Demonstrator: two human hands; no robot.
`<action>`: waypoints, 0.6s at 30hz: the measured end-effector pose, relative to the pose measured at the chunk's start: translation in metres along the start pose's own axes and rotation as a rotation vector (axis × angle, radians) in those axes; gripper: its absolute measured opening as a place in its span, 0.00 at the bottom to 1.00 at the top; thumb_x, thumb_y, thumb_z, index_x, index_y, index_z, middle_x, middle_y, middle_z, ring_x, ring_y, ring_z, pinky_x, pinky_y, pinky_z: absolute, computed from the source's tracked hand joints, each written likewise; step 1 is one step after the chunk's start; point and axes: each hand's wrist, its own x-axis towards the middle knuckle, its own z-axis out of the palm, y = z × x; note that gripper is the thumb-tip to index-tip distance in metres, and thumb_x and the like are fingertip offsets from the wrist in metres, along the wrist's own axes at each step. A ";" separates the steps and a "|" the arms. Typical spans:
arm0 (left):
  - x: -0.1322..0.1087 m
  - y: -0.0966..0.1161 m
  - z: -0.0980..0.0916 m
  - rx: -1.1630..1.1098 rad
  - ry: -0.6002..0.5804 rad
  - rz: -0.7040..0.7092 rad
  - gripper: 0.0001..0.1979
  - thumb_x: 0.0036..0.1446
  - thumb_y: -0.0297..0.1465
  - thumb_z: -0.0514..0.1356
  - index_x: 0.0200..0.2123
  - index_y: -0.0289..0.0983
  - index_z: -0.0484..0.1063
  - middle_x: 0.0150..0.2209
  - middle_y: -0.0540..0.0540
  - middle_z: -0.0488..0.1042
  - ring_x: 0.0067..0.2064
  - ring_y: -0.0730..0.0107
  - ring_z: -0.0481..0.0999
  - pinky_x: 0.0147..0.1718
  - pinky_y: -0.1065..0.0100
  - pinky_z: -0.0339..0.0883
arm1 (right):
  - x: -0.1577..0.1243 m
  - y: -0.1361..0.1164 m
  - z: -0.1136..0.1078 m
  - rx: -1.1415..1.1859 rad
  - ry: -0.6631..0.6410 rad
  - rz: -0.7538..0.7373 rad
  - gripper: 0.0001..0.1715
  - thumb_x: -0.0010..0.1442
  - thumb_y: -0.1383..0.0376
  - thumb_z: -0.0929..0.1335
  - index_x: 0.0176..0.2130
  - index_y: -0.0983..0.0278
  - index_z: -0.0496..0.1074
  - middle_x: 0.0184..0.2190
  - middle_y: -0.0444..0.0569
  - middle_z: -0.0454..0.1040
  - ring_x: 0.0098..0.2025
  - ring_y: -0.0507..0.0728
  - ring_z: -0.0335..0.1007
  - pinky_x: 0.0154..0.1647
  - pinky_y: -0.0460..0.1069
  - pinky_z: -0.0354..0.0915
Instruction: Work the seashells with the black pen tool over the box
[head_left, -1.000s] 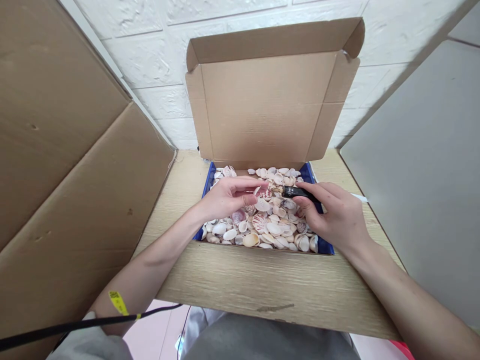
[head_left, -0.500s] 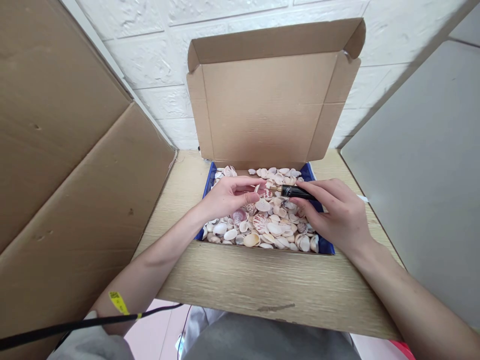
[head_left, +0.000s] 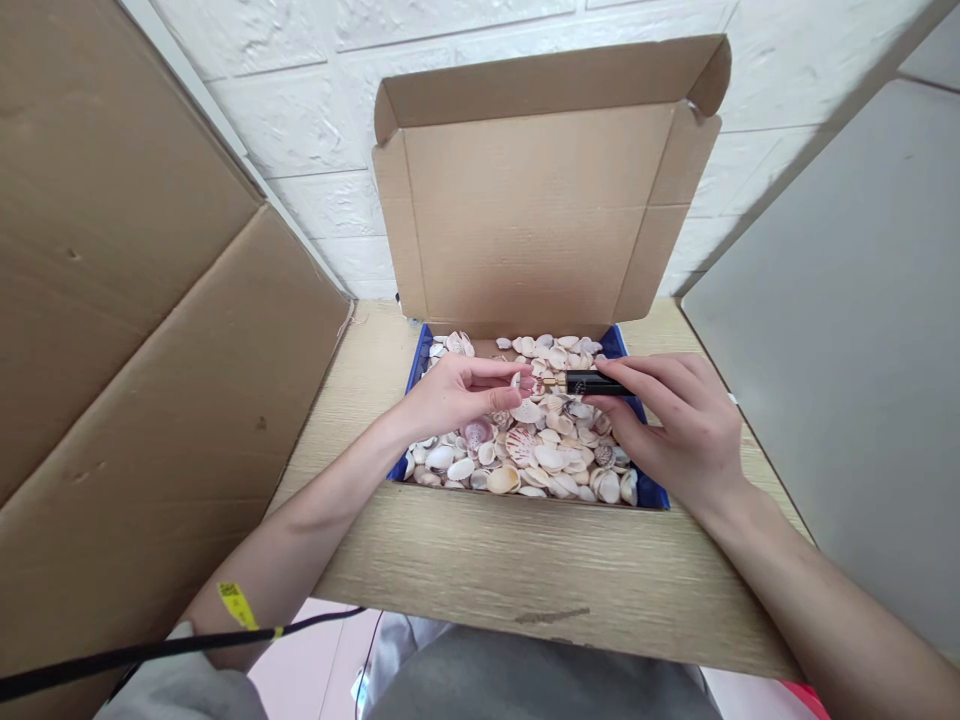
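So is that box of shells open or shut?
Open: the lid of the box stands raised at the back, and the shells inside are in plain view.

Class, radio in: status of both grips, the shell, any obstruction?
Left grip: pinching small shell. Right grip: holding black, brass-tipped tool, tip aimed at shell. No obstruction seen between them; contact unclear.

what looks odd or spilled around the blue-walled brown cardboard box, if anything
A dark, streaky mark stands out near the front edge of the pale wood-grain tabletop, breaking its light surface. No spill shows: the loose pale seashells lie inside the blue-walled cardboard box.
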 end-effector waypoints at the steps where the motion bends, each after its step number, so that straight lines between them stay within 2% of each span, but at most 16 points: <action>1: 0.000 -0.001 -0.001 0.013 0.008 0.028 0.29 0.45 0.42 0.73 0.50 0.35 0.80 0.47 0.37 0.82 0.50 0.53 0.81 0.52 0.55 0.74 | -0.001 0.000 0.001 0.010 -0.017 0.026 0.17 0.61 0.66 0.72 0.50 0.59 0.73 0.37 0.51 0.80 0.36 0.60 0.76 0.36 0.54 0.71; 5: 0.001 -0.002 -0.003 0.123 0.040 0.165 0.25 0.49 0.38 0.72 0.50 0.36 0.80 0.47 0.38 0.82 0.49 0.54 0.81 0.49 0.57 0.75 | -0.004 -0.001 0.003 0.040 -0.094 0.097 0.13 0.63 0.62 0.71 0.47 0.64 0.74 0.35 0.52 0.80 0.33 0.58 0.76 0.33 0.52 0.72; 8: 0.001 -0.001 -0.001 0.165 0.014 0.240 0.21 0.50 0.34 0.71 0.49 0.36 0.80 0.46 0.39 0.82 0.47 0.58 0.82 0.46 0.62 0.76 | -0.004 -0.002 0.004 0.063 -0.144 0.080 0.12 0.64 0.61 0.70 0.45 0.66 0.74 0.33 0.52 0.80 0.31 0.57 0.76 0.30 0.51 0.71; 13: -0.001 -0.001 0.003 0.227 -0.047 0.219 0.21 0.50 0.34 0.71 0.48 0.36 0.80 0.43 0.41 0.83 0.41 0.63 0.82 0.41 0.65 0.76 | -0.004 -0.002 0.004 0.090 -0.154 0.017 0.11 0.65 0.60 0.69 0.44 0.65 0.73 0.33 0.51 0.80 0.30 0.56 0.76 0.28 0.49 0.70; 18: -0.001 -0.001 0.003 0.232 -0.044 0.244 0.20 0.49 0.33 0.71 0.47 0.37 0.81 0.42 0.42 0.83 0.43 0.63 0.82 0.42 0.66 0.76 | -0.003 -0.002 0.003 0.138 -0.166 -0.026 0.14 0.65 0.60 0.69 0.47 0.66 0.72 0.36 0.54 0.80 0.32 0.57 0.78 0.31 0.50 0.73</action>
